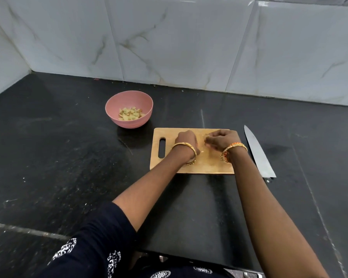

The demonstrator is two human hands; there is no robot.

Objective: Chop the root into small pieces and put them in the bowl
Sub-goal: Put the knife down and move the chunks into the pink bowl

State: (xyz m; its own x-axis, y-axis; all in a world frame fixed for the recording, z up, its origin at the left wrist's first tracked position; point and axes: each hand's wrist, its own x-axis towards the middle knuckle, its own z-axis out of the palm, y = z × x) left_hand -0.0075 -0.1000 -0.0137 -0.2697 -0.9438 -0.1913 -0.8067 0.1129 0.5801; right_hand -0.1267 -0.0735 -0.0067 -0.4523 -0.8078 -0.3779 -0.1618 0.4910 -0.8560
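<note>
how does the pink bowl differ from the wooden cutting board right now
The pink bowl is round and deep; the wooden cutting board is flat and rectangular, with a handle slot. The pink bowl holds chopped root pieces; on the wooden cutting board only small bits show, near the left hand and right hand resting on it. The bowl sits farther back and left. Both rest on the black countertop.

Likely a home kitchen: a black stone bench (68, 157) backed by marbled wall tiles (169, 37), bearing a wooden chopping board (209, 165), knife (257, 151) and pink bowl (113, 109).
</note>
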